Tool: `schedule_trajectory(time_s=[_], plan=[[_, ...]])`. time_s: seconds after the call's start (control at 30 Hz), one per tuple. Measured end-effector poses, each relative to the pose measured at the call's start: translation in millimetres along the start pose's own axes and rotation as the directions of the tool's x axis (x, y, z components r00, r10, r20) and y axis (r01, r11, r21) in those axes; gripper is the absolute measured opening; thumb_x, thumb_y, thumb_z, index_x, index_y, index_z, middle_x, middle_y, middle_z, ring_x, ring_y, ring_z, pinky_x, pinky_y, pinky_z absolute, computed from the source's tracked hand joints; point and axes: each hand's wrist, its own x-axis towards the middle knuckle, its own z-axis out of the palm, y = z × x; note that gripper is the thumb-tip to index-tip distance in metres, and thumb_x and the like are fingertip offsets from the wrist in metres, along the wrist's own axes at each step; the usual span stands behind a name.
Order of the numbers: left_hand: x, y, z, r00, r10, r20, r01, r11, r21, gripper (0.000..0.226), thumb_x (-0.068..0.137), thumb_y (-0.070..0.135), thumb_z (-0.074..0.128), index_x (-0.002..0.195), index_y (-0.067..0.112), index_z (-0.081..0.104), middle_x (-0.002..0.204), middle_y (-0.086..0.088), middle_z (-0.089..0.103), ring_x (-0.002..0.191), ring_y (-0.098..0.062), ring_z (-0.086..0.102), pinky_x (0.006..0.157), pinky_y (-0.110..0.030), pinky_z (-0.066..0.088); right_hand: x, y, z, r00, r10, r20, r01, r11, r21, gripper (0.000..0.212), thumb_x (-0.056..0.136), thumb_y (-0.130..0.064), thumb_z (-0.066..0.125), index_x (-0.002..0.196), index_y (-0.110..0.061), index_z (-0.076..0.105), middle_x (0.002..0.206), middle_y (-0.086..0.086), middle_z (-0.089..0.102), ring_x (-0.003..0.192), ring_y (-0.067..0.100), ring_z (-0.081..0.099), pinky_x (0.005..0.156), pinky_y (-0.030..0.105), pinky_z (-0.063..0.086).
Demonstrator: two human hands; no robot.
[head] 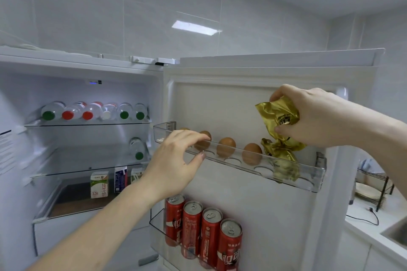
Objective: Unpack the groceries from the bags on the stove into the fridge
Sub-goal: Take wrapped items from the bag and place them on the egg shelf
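Gold foil packet (278, 114) pinched in right hand (308, 116), thumb under, fingers curled over top; packet crumpled, long axis roughly vertical, lower end pointing down into the egg tray. It hangs above the right end of the clear door tray (242, 161), top bin of the open fridge door (275, 94). Second gold foil packet (280, 152) already sits in the tray, right end, just beside the nearest brown egg (252, 153). More brown eggs in a row leftward along the tray; leftmost ones partly hidden behind left hand (176, 160). Left hand empty, fingers loosely bent, fingertips resting on the tray's front rim. Hands apart.

Lower door bin: four red soda cans (202, 231) upright in a row. Fridge interior (88, 138) left: top glass shelf holds water bottles (94, 111) lying down, caps facing near, green, red, white. One more bottle on middle shelf. Milk cartons (100, 185) upright on lower shelf.

Far right: white tabletop (370, 215) with dish rack (374, 187), plates, black cable, sink corner. Grey tiled walls behind.
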Motion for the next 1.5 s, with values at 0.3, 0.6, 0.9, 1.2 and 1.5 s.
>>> schedule_trajectory(time_s=[0.3,0.6,0.9,1.2,1.5], plan=[[-2,1,1,1.0,-0.016,-0.007,0.016,1.0,-0.002,0.038,0.095,0.027,0.071,0.132,0.031,0.065,0.129,0.024,0.061,0.13,0.002,0.043,0.107,-0.003,0.02,8,-16,7,0.989,-0.015,-0.144,0.065,0.936,0.347,0.061,0.082,-0.043,0.083,0.128,-0.041,0.042,0.109,-0.01,0.063,0.081,0.005,0.065,0.058,0.021,0.048],[-4,3,-3,1.0,-0.027,0.004,0.027,1.0,0.011,0.04,0.096,0.028,0.07,0.135,0.032,0.063,0.132,0.027,0.057,0.134,0.003,0.041,0.108,-0.004,0.018,27,-36,18,0.999,-0.033,0.036,0.009,0.857,0.515,0.062,0.078,-0.048,0.085,0.125,-0.034,0.047,0.134,-0.01,0.053,0.07,0.012,0.075,0.07,0.035,0.064],[-6,2,-7,0.999,-0.042,0.011,0.042,0.999,0.02,0.041,0.096,0.03,0.069,0.137,0.033,0.062,0.139,0.019,0.059,0.139,-0.001,0.041,0.113,-0.013,0.02,28,-41,33,0.997,-0.003,0.08,-0.037,0.869,0.494,0.024,0.09,-0.036,0.078,0.095,-0.023,0.058,0.113,-0.003,0.064,0.057,0.018,0.075,0.055,0.031,0.057],[-9,4,-9,0.998,-0.059,0.018,0.059,0.998,0.014,0.044,0.096,0.03,0.07,0.139,0.034,0.061,0.142,0.02,0.058,0.14,0.002,0.04,0.11,-0.006,0.015,25,-53,38,0.992,-0.113,0.057,0.09,0.946,0.311,0.023,0.087,-0.044,0.076,0.091,-0.029,0.059,0.101,-0.002,0.068,0.084,0.02,0.067,0.078,0.039,0.058],[-26,9,-22,0.996,-0.011,0.083,0.006,0.999,0.052,0.065,0.102,0.032,0.057,0.159,0.041,0.027,0.162,0.031,0.022,0.15,0.013,0.007,0.123,-0.017,0.01,4,-50,51,0.99,-0.099,-0.097,0.123,0.948,0.292,0.02,0.086,-0.046,0.076,0.09,-0.035,0.06,0.102,-0.015,0.062,0.096,0.011,0.062,0.077,0.031,0.049]])
